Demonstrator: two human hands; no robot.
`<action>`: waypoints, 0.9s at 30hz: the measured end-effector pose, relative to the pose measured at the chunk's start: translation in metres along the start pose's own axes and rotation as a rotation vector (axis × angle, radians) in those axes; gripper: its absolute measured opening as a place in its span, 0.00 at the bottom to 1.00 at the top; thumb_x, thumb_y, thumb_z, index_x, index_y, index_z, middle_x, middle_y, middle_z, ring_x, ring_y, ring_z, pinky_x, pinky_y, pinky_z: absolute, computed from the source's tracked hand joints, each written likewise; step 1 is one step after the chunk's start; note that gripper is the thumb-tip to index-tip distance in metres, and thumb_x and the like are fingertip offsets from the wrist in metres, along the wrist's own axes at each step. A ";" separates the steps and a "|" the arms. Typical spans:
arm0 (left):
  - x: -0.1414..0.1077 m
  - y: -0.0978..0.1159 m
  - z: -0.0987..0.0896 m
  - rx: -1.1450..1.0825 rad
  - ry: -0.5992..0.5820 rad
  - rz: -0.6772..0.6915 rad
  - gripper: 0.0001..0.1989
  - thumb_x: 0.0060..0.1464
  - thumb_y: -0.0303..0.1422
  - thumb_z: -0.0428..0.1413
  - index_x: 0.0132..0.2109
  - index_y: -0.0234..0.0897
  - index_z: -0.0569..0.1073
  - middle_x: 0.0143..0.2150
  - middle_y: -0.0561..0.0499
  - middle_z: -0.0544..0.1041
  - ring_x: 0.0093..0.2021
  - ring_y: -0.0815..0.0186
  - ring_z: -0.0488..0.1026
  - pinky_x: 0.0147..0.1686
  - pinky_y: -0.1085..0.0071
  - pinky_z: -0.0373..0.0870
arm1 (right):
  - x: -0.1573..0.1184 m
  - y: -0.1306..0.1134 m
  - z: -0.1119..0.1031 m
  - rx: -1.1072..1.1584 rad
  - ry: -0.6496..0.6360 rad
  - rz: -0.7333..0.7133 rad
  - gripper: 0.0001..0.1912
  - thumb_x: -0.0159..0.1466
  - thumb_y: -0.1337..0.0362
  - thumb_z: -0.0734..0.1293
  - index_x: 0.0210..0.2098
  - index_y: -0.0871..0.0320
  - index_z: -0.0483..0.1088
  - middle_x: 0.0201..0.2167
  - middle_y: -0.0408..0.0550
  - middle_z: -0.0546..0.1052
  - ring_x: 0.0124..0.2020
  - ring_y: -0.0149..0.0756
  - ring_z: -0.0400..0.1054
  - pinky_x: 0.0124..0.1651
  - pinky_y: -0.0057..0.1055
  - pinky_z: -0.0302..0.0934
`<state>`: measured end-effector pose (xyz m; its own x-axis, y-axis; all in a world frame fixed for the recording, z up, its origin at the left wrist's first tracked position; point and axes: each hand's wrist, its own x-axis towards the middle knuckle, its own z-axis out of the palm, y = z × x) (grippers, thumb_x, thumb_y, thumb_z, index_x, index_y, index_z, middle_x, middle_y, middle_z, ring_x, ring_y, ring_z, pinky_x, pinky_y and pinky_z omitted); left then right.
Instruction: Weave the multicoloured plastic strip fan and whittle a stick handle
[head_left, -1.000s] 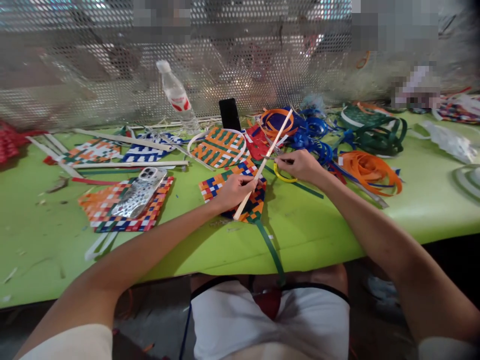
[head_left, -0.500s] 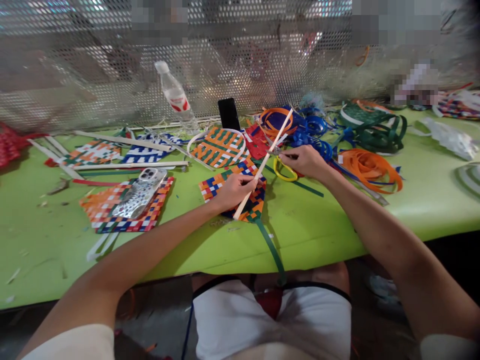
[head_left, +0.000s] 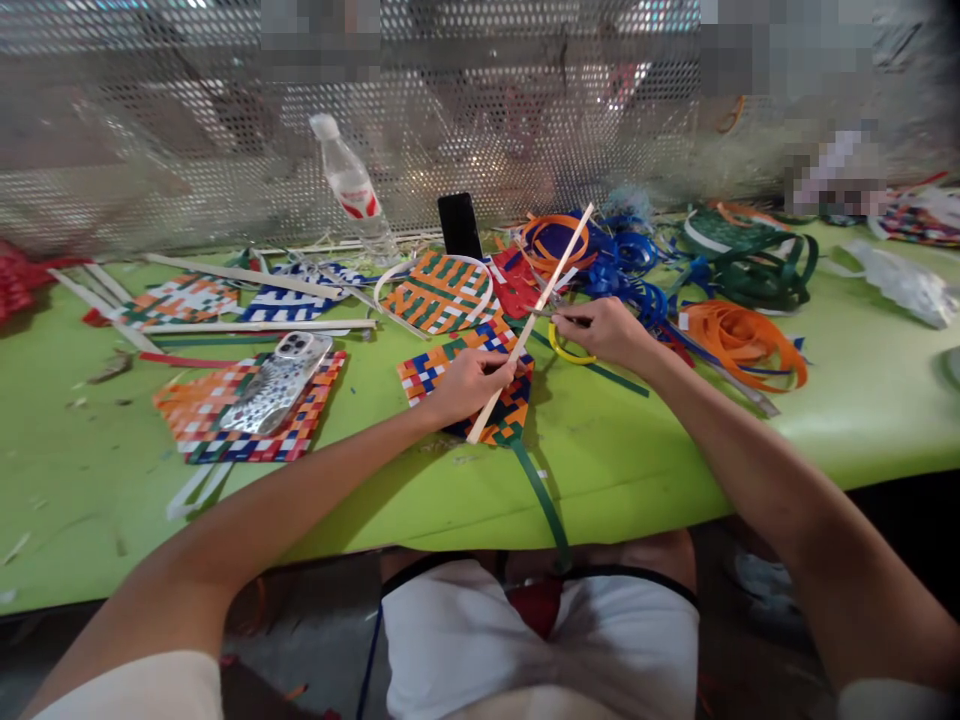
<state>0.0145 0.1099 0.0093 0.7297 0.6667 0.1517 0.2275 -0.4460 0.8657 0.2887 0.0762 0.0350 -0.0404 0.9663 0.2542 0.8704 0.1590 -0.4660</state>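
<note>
My left hand (head_left: 472, 385) is closed on a pale flat wooden strip (head_left: 559, 265). The strip slants from lower left to upper right, across a woven fan-shaped piece (head_left: 429, 362) of orange, blue, white and red bands. A green band (head_left: 541, 490) runs from that piece's lower corner over the table edge. My right hand (head_left: 604, 328) is closed around a pair of scissors, whose yellow handle loop (head_left: 573, 350) shows below the fingers. The blades lie close against the strip; whether they grip it I cannot tell.
On the green table (head_left: 637, 480) lie more woven pieces (head_left: 439, 292), a patterned phone (head_left: 274, 390), a black phone (head_left: 459, 226), a plastic bottle (head_left: 351, 190), orange band coils (head_left: 742, 340) and green band coils (head_left: 765, 270). A perforated metal panel (head_left: 480, 100) stands behind.
The upper end of the wooden strip has shifted slightly up and right. My right hand has turned a little, and less of the yellow handle loop shows. My left hand stays in place.
</note>
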 end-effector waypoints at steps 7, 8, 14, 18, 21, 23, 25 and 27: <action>0.000 0.001 -0.001 -0.033 -0.009 -0.010 0.23 0.65 0.46 0.53 0.27 0.36 0.67 0.23 0.55 0.61 0.24 0.72 0.54 0.26 0.71 0.49 | 0.004 0.007 -0.003 -0.043 0.048 0.068 0.24 0.66 0.49 0.64 0.43 0.59 0.84 0.25 0.47 0.76 0.25 0.32 0.61 0.30 0.31 0.49; -0.001 0.001 -0.001 -0.027 -0.009 -0.006 0.23 0.65 0.46 0.53 0.26 0.36 0.67 0.23 0.55 0.61 0.24 0.72 0.54 0.26 0.71 0.49 | 0.003 0.007 -0.003 -0.031 0.042 0.052 0.24 0.66 0.49 0.64 0.42 0.60 0.84 0.25 0.47 0.76 0.25 0.31 0.61 0.30 0.31 0.49; -0.002 0.001 0.001 0.024 0.012 -0.023 0.20 0.63 0.45 0.53 0.31 0.33 0.76 0.24 0.55 0.65 0.24 0.72 0.57 0.25 0.73 0.51 | -0.002 -0.002 0.001 0.001 0.002 -0.016 0.25 0.68 0.49 0.62 0.42 0.61 0.84 0.26 0.47 0.76 0.25 0.31 0.60 0.29 0.31 0.47; -0.001 0.002 0.001 0.047 0.011 -0.014 0.22 0.64 0.45 0.52 0.29 0.33 0.75 0.23 0.55 0.63 0.24 0.72 0.56 0.26 0.72 0.49 | -0.002 -0.004 0.000 -0.044 0.005 0.027 0.24 0.67 0.48 0.63 0.43 0.59 0.84 0.28 0.48 0.79 0.26 0.32 0.63 0.30 0.31 0.48; 0.000 0.003 0.001 0.050 0.011 -0.026 0.23 0.64 0.46 0.52 0.28 0.33 0.74 0.23 0.55 0.63 0.24 0.72 0.55 0.26 0.71 0.48 | -0.002 -0.006 -0.002 -0.062 -0.004 0.049 0.24 0.67 0.49 0.62 0.43 0.58 0.85 0.27 0.47 0.79 0.26 0.32 0.64 0.30 0.31 0.48; -0.001 0.005 0.001 0.045 0.010 -0.031 0.23 0.64 0.46 0.53 0.28 0.33 0.73 0.23 0.55 0.63 0.24 0.72 0.55 0.26 0.71 0.48 | -0.002 -0.008 -0.003 -0.073 -0.005 0.059 0.24 0.67 0.49 0.62 0.42 0.58 0.85 0.25 0.47 0.78 0.25 0.32 0.63 0.30 0.31 0.48; -0.001 0.006 0.001 0.039 0.012 -0.031 0.22 0.64 0.46 0.53 0.28 0.33 0.73 0.23 0.55 0.62 0.25 0.72 0.55 0.26 0.71 0.48 | -0.002 -0.009 -0.003 -0.082 0.002 0.067 0.24 0.67 0.49 0.62 0.41 0.58 0.85 0.24 0.46 0.76 0.24 0.31 0.62 0.30 0.31 0.48; -0.001 0.007 0.001 0.030 0.008 -0.032 0.22 0.64 0.45 0.53 0.27 0.33 0.72 0.23 0.55 0.61 0.25 0.72 0.55 0.26 0.71 0.47 | -0.002 -0.009 -0.003 -0.084 0.004 0.066 0.24 0.67 0.49 0.62 0.42 0.57 0.85 0.24 0.46 0.76 0.24 0.31 0.61 0.30 0.31 0.48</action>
<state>0.0153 0.1056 0.0145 0.7165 0.6857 0.1282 0.2700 -0.4420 0.8554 0.2820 0.0719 0.0412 0.0203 0.9733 0.2288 0.9091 0.0772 -0.4093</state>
